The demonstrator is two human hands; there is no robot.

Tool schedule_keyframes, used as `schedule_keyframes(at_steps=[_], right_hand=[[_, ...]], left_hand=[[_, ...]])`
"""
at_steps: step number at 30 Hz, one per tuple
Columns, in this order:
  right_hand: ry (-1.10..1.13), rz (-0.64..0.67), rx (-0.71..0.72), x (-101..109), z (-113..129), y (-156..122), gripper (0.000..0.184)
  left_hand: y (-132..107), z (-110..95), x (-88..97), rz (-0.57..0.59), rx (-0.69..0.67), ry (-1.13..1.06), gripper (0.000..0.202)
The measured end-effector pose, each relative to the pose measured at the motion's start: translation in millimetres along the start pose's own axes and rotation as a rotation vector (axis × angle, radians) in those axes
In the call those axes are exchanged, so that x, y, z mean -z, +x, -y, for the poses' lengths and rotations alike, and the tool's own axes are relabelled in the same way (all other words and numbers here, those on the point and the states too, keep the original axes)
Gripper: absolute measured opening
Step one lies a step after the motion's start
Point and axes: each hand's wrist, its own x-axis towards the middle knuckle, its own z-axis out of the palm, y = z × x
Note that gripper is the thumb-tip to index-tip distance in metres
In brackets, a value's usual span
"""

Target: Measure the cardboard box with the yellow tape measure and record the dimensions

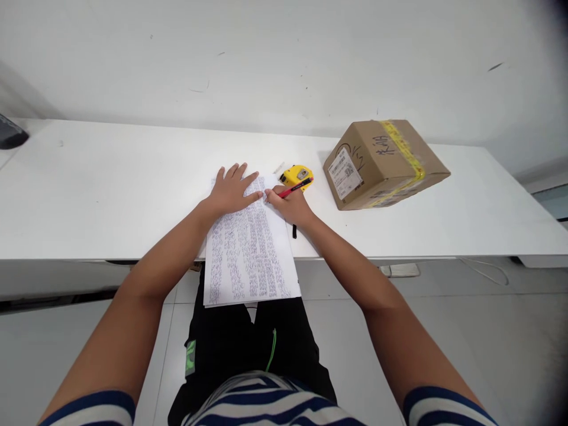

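Left hand (231,190): fingers spread, pressed flat on white handwritten paper sheet (248,248), which overhangs the near edge of the white tabletop (110,189). Right hand (290,204): pinching red pen (295,188), tip on sheet. Yellow tape measure (296,176) just beyond; brown cardboard box (381,163) right; tabletop left bare.

Cardboard box (385,163), yellow tape measure (296,176)

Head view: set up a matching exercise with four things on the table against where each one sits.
1 pen
2 tape measure
3 cardboard box
4 sheet of paper

A pinned flat under the left hand, overhanging the table edge
B gripped in the right hand
C alone, off to the right
D just behind the right hand

Pairs: 1-B, 2-D, 3-C, 4-A
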Motion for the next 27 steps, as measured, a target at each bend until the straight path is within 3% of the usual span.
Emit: schedule_keyframes(at_steps=[23, 27], right_hand=[[-0.038, -0.08, 0.009, 1.7, 3.2, -0.4, 0.039], [-0.044, -0.042, -0.008, 2.6, 3.8, -0.9, 0.039]], left_hand=[[1.5, 1.3, -4.2, -0.013, 0.004, 0.017, 0.08], [1.3, 1.1, -4.1, -0.014, -0.004, 0.018, 0.081]])
